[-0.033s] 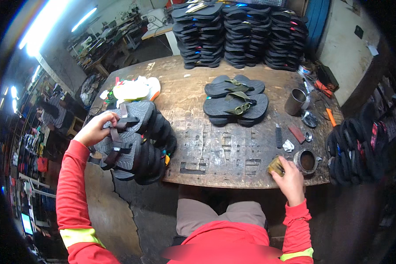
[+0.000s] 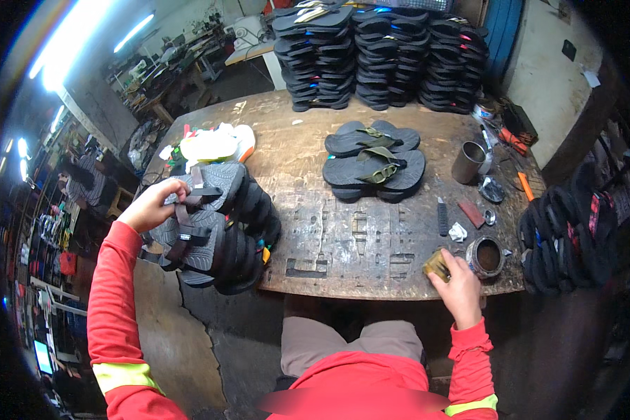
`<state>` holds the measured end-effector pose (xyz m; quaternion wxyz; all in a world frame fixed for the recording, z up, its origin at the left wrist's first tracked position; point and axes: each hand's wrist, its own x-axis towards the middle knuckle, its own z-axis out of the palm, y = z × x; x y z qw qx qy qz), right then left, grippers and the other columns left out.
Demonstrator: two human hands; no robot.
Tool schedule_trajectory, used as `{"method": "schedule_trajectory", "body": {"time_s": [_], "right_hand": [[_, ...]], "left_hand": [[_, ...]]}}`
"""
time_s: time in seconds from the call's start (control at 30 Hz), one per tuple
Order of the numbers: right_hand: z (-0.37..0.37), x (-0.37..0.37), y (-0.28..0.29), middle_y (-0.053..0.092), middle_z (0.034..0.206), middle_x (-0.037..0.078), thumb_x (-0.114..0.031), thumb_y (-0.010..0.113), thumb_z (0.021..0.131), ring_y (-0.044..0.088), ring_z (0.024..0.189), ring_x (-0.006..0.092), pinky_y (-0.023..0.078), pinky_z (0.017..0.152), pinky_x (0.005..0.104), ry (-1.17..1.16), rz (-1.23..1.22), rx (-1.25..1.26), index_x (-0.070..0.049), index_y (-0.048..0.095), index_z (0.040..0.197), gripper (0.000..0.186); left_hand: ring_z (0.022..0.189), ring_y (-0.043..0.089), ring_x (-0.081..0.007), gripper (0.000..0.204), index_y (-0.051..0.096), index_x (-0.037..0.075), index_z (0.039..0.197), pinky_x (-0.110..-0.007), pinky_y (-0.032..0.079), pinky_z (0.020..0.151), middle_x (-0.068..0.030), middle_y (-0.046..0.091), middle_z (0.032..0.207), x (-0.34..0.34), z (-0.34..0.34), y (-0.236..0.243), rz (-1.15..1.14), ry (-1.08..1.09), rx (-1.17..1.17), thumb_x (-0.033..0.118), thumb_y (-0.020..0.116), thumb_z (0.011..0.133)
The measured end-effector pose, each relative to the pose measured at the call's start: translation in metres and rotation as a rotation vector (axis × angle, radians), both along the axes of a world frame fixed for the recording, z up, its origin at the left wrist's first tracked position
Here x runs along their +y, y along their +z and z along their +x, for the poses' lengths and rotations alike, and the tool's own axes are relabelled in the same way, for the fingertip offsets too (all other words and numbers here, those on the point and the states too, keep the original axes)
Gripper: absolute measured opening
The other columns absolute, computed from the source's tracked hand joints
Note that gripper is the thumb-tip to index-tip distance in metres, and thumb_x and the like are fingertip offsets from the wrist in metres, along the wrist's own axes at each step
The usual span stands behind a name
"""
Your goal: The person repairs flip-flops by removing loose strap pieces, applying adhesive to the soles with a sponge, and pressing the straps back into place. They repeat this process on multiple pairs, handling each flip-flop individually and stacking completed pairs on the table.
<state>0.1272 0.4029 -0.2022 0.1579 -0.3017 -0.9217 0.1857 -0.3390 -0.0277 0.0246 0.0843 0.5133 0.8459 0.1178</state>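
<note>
Hardly any change since last picture: both hands where they were, only slight drift in view, so work in hand appears no further along
Left hand (image 2: 154,205): fingers narrow, pinching dark strap (image 2: 183,215) of sandal atop stack (image 2: 248,262), left side of tabletop (image 2: 294,168)
Right hand (image 2: 460,281): holding small yellowish block (image 2: 435,266), near front edge, beside open tin (image 2: 472,260)

Qty: 2 top sandals (image 2: 206,253) at L grip (image 2: 150,205), 1 ylw-brn pc (image 2: 435,267) in R grip (image 2: 458,285).
Nr R grip: 1 jar (image 2: 471,256), 1 red block (image 2: 472,214), 1 wht scrap (image 2: 458,232). Btwn grips, farther out: 2 grn-strap sandals (image 2: 357,170). Far past: 3 blk sandal stacks (image 2: 388,64).
</note>
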Motion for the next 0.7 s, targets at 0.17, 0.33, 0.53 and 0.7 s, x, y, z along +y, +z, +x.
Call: {"method": "schedule_trajectory", "body": {"time_s": [0.17,0.33,0.53,0.7], "right_hand": [[0.008,-0.010,-0.021,0.057,0.138,0.023,-0.042,0.085,0.084,0.071,0.102,0.0468,0.060,0.079,0.0518,-0.020,0.077,-0.041,-0.032,0.046,0.159,0.085],[0.006,-0.004,-0.034,0.061,0.127,0.021,-0.034,0.086,0.085,0.069,0.101,0.0438,0.059,0.084,0.0502,-0.051,0.038,0.004,-0.025,0.048,0.159,0.084],[0.014,-0.001,-0.025,0.067,0.118,0.012,-0.027,0.073,0.097,0.064,0.077,0.0198,0.051,0.056,0.0325,-0.085,-0.893,0.557,-0.016,0.050,0.155,0.064],[0.029,-0.009,-0.022,0.072,0.112,0.008,-0.038,0.058,0.104,0.047,0.054,0.0073,0.035,0.044,0.0220,0.057,-1.855,0.899,-0.009,0.060,0.133,0.041]], "left_hand": [[0.092,0.059,-0.0232,0.019,0.055,0.002,0.099,-0.037,0.049,0.087,-0.0102,0.060,0.094,0.001,0.013,0.010,-0.008,0.061,-0.036,-0.005,0.060,0.082],[0.084,0.050,-0.0194,0.019,0.053,0.003,0.099,-0.035,0.046,0.078,-0.0092,0.055,0.089,0.014,0.064,0.033,-0.078,0.063,-0.126,-0.001,0.066,0.087],[0.081,0.051,-0.0204,0.023,0.051,0.002,0.098,-0.032,0.045,0.075,-0.0094,0.050,0.088,0.041,0.171,0.036,0.167,0.095,-0.118,-0.001,0.070,0.085],[0.081,0.044,-0.0027,0.020,0.049,0.006,0.103,-0.021,0.037,0.068,0.0053,0.046,0.092,0.088,0.248,-0.016,0.532,0.338,-0.709,-0.006,0.061,0.093]]}}
